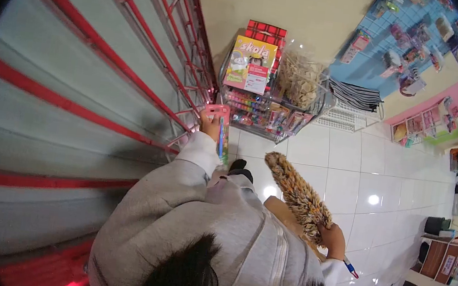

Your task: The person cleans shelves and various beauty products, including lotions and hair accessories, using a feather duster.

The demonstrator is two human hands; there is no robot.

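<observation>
My left hand (209,126) is closed on a pink-topped package (218,111) with a blue, pen-like item in it, beside the red metal bars. My right hand (331,240) grips a fluffy brown duster (299,193), which points up and to the left over the floor. The duster's blue handle end (350,267) sticks out below that hand. Just beyond my left hand stands a wire rack (258,130) holding a yellow "skola" pack (251,61) and small colourful packaged goods (250,107).
Red bars (64,103) run along the left. A white wire basket (344,120) with striped cloth (356,95) stands past the rack. Goods hang on a blue grid (385,39). Shelves (439,258) line the right side. White floor tiles (343,181) lie between.
</observation>
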